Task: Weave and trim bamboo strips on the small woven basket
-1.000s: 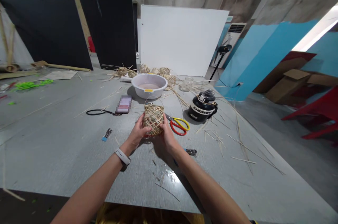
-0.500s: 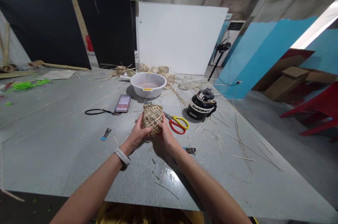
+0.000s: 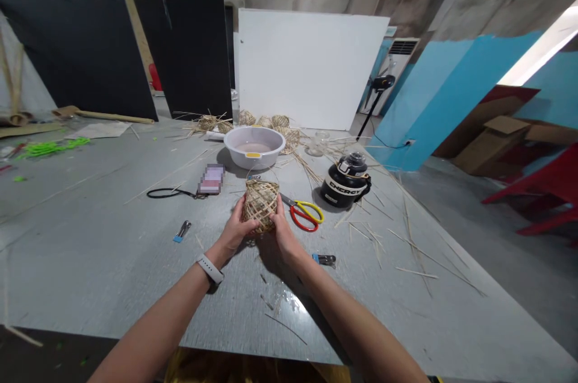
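Note:
A small woven bamboo basket [image 3: 262,202] is held upright between both hands just above the grey table [image 3: 144,274]. My left hand [image 3: 235,229] grips its left side, thumb across the lower front. On the right side my right hand [image 3: 283,229] presses with its thumb on the weave. A thin strip arches over the basket's top. Scissors [image 3: 304,215] with red and yellow handles lie right of the basket. Behind it stands a pale basin [image 3: 254,157] with water in it.
A black bottle [image 3: 345,184] stands at the right, with loose bamboo strips [image 3: 413,244] around and beyond it. A phone [image 3: 211,179] with a cord and a clip [image 3: 183,230] lie left. Another clip [image 3: 325,260] sits beside my right forearm. Woven balls [image 3: 280,121] rest behind the basin.
The basket has tilted slightly in my hands, and my right thumb has shifted a little to the left. The whole view has moved slightly.

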The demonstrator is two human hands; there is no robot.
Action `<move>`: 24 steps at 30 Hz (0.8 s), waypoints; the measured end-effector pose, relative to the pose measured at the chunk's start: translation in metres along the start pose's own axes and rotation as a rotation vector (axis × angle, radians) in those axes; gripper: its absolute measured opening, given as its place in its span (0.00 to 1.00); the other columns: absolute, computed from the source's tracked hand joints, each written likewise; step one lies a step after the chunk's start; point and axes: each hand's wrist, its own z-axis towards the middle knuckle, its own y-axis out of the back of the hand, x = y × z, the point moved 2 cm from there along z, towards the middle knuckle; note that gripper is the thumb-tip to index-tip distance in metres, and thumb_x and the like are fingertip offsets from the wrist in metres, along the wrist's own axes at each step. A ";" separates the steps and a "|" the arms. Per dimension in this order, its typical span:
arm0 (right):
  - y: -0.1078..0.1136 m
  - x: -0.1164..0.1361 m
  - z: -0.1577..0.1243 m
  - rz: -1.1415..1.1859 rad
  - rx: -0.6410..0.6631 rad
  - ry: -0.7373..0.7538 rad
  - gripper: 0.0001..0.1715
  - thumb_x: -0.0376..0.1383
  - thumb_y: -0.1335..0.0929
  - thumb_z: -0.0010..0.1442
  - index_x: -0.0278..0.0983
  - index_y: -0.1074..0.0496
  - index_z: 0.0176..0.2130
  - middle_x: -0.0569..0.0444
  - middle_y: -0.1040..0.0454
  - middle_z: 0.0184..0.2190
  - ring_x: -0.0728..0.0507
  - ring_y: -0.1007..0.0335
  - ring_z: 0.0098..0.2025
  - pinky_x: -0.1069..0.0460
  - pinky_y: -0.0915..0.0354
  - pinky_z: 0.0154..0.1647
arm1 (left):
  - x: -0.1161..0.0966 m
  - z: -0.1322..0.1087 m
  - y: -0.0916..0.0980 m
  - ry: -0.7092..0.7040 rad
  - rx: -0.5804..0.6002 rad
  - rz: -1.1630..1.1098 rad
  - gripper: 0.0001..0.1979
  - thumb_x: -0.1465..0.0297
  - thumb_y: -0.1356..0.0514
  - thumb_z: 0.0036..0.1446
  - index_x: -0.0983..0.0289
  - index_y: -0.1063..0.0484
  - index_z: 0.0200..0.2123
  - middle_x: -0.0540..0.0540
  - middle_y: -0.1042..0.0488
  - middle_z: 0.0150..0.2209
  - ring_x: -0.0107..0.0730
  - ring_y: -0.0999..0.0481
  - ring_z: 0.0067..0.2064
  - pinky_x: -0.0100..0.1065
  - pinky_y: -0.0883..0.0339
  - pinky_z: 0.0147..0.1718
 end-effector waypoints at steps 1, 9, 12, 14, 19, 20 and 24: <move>0.001 0.003 0.000 -0.010 0.002 0.008 0.42 0.39 0.39 0.60 0.45 0.54 0.70 0.56 0.48 0.70 0.41 0.53 0.71 0.38 0.54 0.70 | -0.002 0.000 0.000 0.010 0.024 -0.017 0.46 0.71 0.31 0.42 0.58 0.45 0.64 0.61 0.32 0.61 0.49 0.28 0.57 0.40 0.28 0.48; 0.001 0.006 -0.001 -0.242 0.025 0.104 0.43 0.41 0.34 0.59 0.41 0.49 0.69 0.48 0.51 0.71 0.37 0.58 0.72 0.36 0.61 0.72 | -0.011 0.002 0.005 0.032 -0.038 -0.134 0.32 0.62 0.32 0.51 0.57 0.37 0.58 0.58 0.26 0.55 0.40 0.22 0.50 0.36 0.26 0.43; -0.003 0.009 -0.006 -0.337 0.095 0.196 0.41 0.40 0.32 0.59 0.45 0.46 0.68 0.49 0.46 0.69 0.36 0.53 0.71 0.35 0.60 0.72 | -0.009 0.006 0.006 -0.001 -0.086 -0.177 0.25 0.60 0.32 0.51 0.62 0.30 0.50 0.57 0.21 0.50 0.41 0.21 0.49 0.38 0.27 0.47; -0.004 0.012 -0.010 -0.347 0.136 0.234 0.41 0.40 0.30 0.58 0.51 0.43 0.67 0.53 0.44 0.69 0.36 0.52 0.70 0.35 0.60 0.71 | -0.008 0.008 0.008 -0.007 -0.101 -0.186 0.24 0.59 0.31 0.49 0.63 0.27 0.47 0.57 0.20 0.47 0.43 0.21 0.49 0.40 0.27 0.49; 0.002 0.015 -0.006 -0.086 0.067 0.103 0.33 0.46 0.34 0.62 0.50 0.39 0.65 0.51 0.38 0.66 0.37 0.44 0.67 0.35 0.50 0.69 | -0.005 0.010 0.022 0.028 -0.149 -0.202 0.28 0.53 0.31 0.46 0.64 0.26 0.46 0.58 0.18 0.42 0.48 0.19 0.47 0.44 0.25 0.47; 0.004 0.014 -0.004 -0.039 0.025 0.049 0.32 0.47 0.35 0.63 0.49 0.39 0.64 0.50 0.37 0.65 0.37 0.42 0.67 0.35 0.48 0.68 | -0.004 0.011 0.024 0.037 -0.156 -0.205 0.29 0.51 0.31 0.46 0.64 0.26 0.46 0.58 0.18 0.41 0.48 0.19 0.46 0.44 0.24 0.46; 0.002 0.010 0.001 0.006 0.068 -0.092 0.33 0.50 0.34 0.61 0.49 0.37 0.63 0.51 0.37 0.65 0.36 0.42 0.66 0.33 0.45 0.66 | 0.001 0.013 0.029 0.057 -0.157 -0.208 0.30 0.48 0.32 0.47 0.63 0.26 0.46 0.59 0.18 0.42 0.49 0.19 0.47 0.43 0.24 0.45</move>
